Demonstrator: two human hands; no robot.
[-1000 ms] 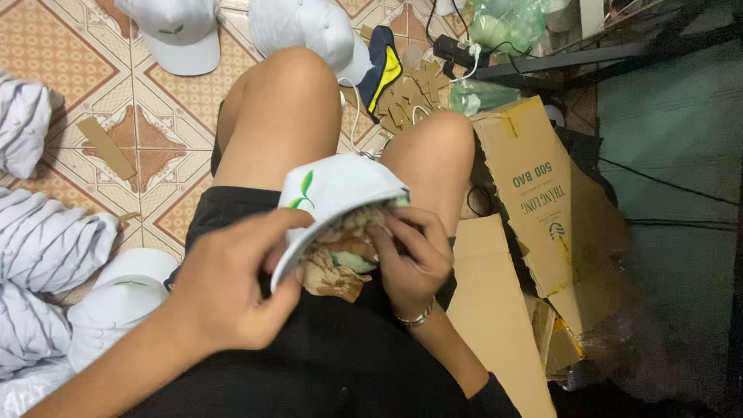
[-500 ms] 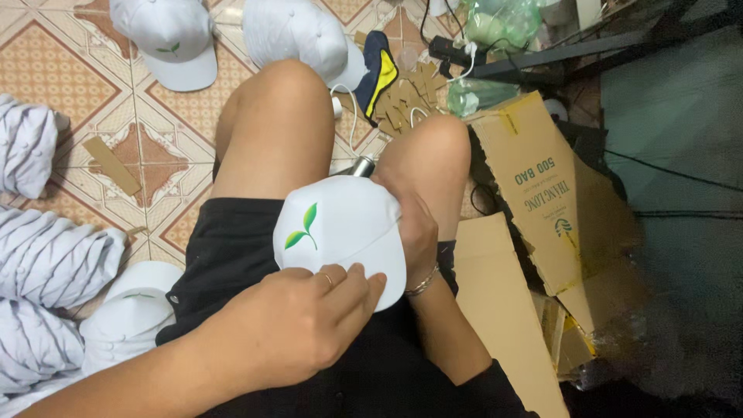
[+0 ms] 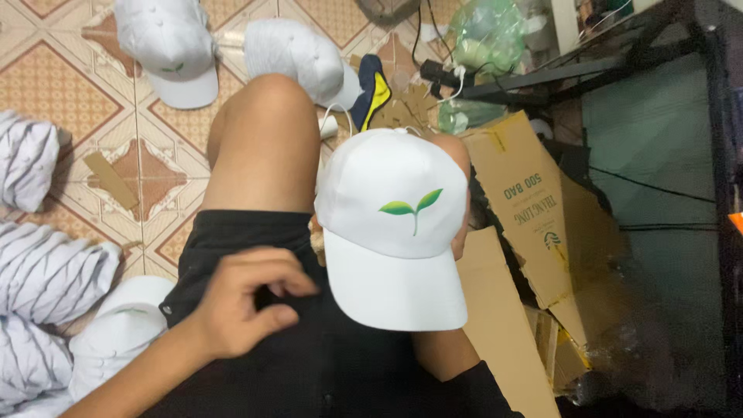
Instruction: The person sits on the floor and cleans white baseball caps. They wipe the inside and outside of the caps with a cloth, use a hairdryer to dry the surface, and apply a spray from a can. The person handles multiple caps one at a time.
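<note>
1. The white cap with a green sprout emblem (image 3: 393, 224) sits over the right knee, brim toward 6 o'clock; it looks propped from underneath by the right hand, of which only a sliver of fingers (image 3: 461, 232) shows at the cap's 3 o'clock edge
2. Risk, as I judge it: with so little of that hand visible round the crown, the cap could tip off the knee toward the flattened cardboard (image 3: 495, 325) at 4 o'clock, or onto the tiled floor (image 3: 46, 93)
3. A second risk: the crown could be dented or creased if the hidden hand presses up unevenly inside it
4. The left hand (image 3: 244, 306) rests on the black shorts (image 3: 309, 364) at 8 o'clock of the cap, apart from it; its grip is loosely curled, fingers bent inward, grasping nothing
5. The right hand's grip: I cannot tell how far it is closed, since the cap covers it
6. Other white caps (image 3: 170, 46) lie on the floor at 11 o'clock, and striped white bundles (image 3: 46, 271) at 9 o'clock
</note>
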